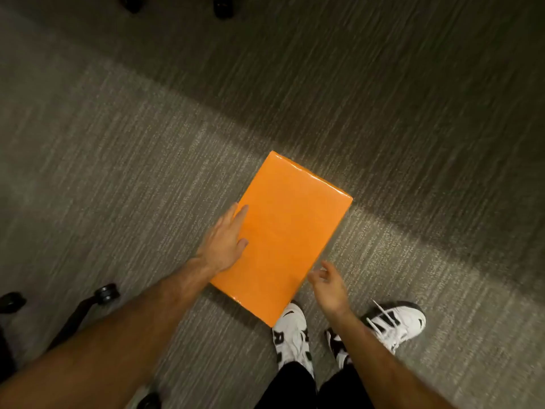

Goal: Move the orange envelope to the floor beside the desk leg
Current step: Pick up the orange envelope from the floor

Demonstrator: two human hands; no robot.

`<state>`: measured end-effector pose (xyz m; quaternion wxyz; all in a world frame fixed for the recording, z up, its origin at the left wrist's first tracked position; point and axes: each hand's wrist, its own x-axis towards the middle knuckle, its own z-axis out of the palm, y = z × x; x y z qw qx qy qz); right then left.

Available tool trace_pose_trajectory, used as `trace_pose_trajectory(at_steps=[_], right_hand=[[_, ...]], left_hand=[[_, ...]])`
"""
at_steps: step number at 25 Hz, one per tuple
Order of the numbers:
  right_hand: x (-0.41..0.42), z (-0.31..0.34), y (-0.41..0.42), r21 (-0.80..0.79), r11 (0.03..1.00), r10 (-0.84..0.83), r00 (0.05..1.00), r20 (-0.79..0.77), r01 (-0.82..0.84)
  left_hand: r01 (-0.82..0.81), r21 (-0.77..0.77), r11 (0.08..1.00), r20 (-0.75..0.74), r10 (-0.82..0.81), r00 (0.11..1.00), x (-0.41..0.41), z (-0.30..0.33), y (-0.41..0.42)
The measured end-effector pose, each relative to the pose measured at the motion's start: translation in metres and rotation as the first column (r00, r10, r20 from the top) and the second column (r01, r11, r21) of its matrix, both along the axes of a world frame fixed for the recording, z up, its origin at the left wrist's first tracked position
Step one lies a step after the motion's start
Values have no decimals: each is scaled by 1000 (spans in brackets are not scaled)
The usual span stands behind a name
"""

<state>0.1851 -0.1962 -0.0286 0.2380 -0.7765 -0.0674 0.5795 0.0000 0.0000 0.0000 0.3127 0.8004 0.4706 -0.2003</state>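
The orange envelope (283, 235) is a large glossy rectangle seen from above, over the grey carpet in front of my feet. Whether it rests on the carpet or hangs just above it I cannot tell. My left hand (224, 242) lies along its left edge, palm against it, fingers straight and thumb on the top face. My right hand (329, 286) hovers at the near right edge, fingers curled loosely and apart, not touching the envelope. No desk leg shows in the view.
Grey striped carpet (118, 172) fills the view, darker in a shadow band at the top right. A black office-chair base with casters (106, 293) sits at the lower left. Two dark casters or feet (222, 7) show at the top edge. My white-and-black shoes (292, 329) stand just behind the envelope.
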Motion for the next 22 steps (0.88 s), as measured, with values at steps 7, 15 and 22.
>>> trace_pose_trajectory(at_steps=[7,15,22], right_hand=[[-20,-45,2,-23,984,-179,964,-195,177],[7,-71,3,-149,975,-188,966,-180,162],[40,-85,-19,-130,979,-181,963,-200,157]], left_hand=[[-295,-64,953,-137,285,949,-5,-60,3],[-547,-123,828,-197,520,831,10,-83,20],[-464,-162,871,-97,454,886,48,-72,25]])
